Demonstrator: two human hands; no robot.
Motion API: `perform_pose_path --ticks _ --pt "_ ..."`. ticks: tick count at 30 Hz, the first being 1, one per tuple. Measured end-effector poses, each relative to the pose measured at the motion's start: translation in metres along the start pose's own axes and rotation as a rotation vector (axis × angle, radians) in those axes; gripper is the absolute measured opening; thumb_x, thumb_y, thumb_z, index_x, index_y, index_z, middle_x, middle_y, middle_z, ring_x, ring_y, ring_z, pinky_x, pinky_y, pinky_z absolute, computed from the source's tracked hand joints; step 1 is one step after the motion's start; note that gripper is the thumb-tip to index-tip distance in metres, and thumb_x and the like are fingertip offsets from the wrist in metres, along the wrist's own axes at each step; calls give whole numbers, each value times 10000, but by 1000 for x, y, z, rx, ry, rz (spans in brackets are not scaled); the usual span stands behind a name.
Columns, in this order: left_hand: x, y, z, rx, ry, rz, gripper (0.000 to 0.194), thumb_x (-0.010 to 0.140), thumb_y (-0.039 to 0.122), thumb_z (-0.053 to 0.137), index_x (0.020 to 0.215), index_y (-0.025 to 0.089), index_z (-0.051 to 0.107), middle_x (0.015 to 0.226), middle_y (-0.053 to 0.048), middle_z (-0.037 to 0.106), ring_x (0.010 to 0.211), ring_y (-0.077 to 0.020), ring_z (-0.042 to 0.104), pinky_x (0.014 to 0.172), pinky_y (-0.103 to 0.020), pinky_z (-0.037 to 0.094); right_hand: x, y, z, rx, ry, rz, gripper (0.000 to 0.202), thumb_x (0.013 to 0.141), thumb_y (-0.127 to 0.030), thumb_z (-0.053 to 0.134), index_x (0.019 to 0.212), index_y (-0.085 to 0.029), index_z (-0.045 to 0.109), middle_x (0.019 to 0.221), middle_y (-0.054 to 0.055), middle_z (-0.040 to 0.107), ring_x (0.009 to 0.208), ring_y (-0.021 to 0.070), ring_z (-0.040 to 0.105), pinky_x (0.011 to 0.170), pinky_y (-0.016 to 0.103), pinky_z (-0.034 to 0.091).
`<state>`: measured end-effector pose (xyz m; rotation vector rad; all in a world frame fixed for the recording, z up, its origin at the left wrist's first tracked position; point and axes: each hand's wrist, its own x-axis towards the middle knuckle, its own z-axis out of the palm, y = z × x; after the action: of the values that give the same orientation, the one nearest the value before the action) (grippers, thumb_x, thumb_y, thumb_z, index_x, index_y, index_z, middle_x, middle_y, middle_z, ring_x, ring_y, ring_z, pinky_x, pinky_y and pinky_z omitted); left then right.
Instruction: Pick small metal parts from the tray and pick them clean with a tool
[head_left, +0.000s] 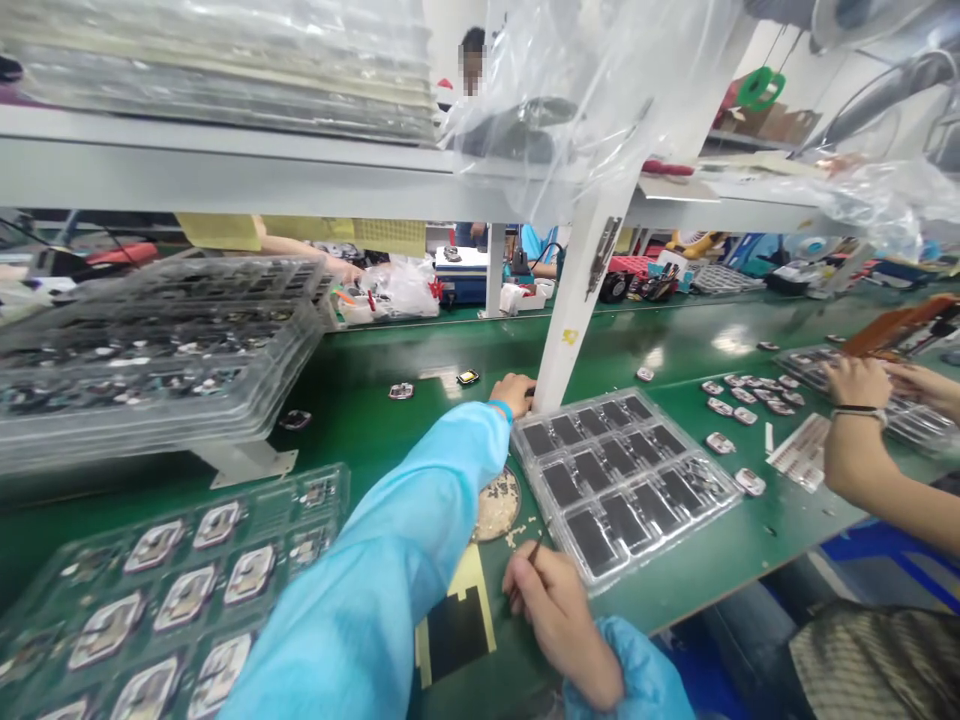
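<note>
My left hand (514, 393), in a blue sleeve, reaches forward to the foot of the white post. Its fingers are curled, and a small dark thing shows at their tips, too unclear to name. Closer to me, my right hand (551, 600) is closed, with a thin dark pointed tool (535, 549) sticking up from its fingers. Beside it lies a black square pad (457, 632) edged with yellow tape. A round dish of small pale pieces (498, 507) is partly hidden by my left sleeve. Right of both hands is a clear tray (551, 505) of dark rectangular screens.
A clear tray of device parts (341, 490) lies at left, below a stack of trays (255, 425) on a raised stand. The white post (570, 320) rises to an overhead shelf (300, 175). At right, a co-worker's hands (859, 385) work near several loose round-cornered parts (744, 416).
</note>
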<state>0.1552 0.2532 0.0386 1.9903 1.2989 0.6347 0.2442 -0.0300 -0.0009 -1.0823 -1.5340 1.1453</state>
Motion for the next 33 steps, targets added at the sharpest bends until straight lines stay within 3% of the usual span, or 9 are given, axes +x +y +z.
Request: perform_pose_path --ticks 3,5,10,13,17,21,24,27,33 --pt "-9 -6 -13 -191 -21 -97 326 968 369 590 1220 162 610 1197 -95 650 1009 -220 659 877 -434 565 -2 -1 1 70 23 29 281 961 -455 599 864 -193 625 709 -3 606 620 135 591 590 238 477" --pt "-29 -14 -32 -316 -32 -161 361 988 410 544 1211 135 610 1104 -101 693 897 -194 693 756 -359 584 -3 -1 2 92 22 43 244 940 -442 634 937 -198 631 770 15 635 656 146 607 585 242 489" --pt "-113 -32 -83 -546 -18 -238 445 996 460 464 1116 90 680 1024 -186 758 807 -192 742 493 -190 435 -2 7 4 112 35 29 234 939 -426 641 961 -193 642 778 37 672 613 149 613 507 233 479" --pt "-169 -29 -93 -608 21 -249 424 960 463 507 1087 111 707 1018 -162 765 761 -179 734 477 -186 401 0 9 5 117 53 -20 209 935 -397 655 940 -189 651 851 55 675 643 154 630 510 238 503" --pt "-232 -22 -81 -584 90 -200 333 792 301 741 1080 134 722 996 -91 762 771 -151 693 620 -216 475 -1 7 5 148 18 -63 160 953 -353 635 947 -193 646 953 80 681 735 177 672 556 260 555" --pt "-274 -22 -63 -515 131 -149 359 765 203 720 1117 138 695 911 -51 757 830 -173 683 799 -306 523 0 5 5 100 19 -51 159 947 -351 645 954 -192 651 942 84 698 759 191 692 617 296 595" --pt "-290 -23 -55 -580 119 -170 262 796 221 681 1045 142 707 954 -65 759 887 -193 692 842 -330 529 4 4 6 18 -15 -31 176 943 -363 650 974 -190 662 965 90 707 828 210 702 715 331 612" --pt "-298 -23 -44 -609 54 -178 227 824 248 646 1023 155 703 950 -57 756 845 -191 696 759 -299 538 9 0 8 -51 -61 17 200 945 -384 645 983 -189 660 951 80 712 835 209 705 754 333 606" --pt "-306 -23 -24 -156 21 -108 219 861 213 551 969 217 742 792 1 725 671 -152 612 616 -251 445 16 -9 12 -97 -136 57 193 946 -384 641 962 -191 647 896 47 707 751 175 688 712 293 571"
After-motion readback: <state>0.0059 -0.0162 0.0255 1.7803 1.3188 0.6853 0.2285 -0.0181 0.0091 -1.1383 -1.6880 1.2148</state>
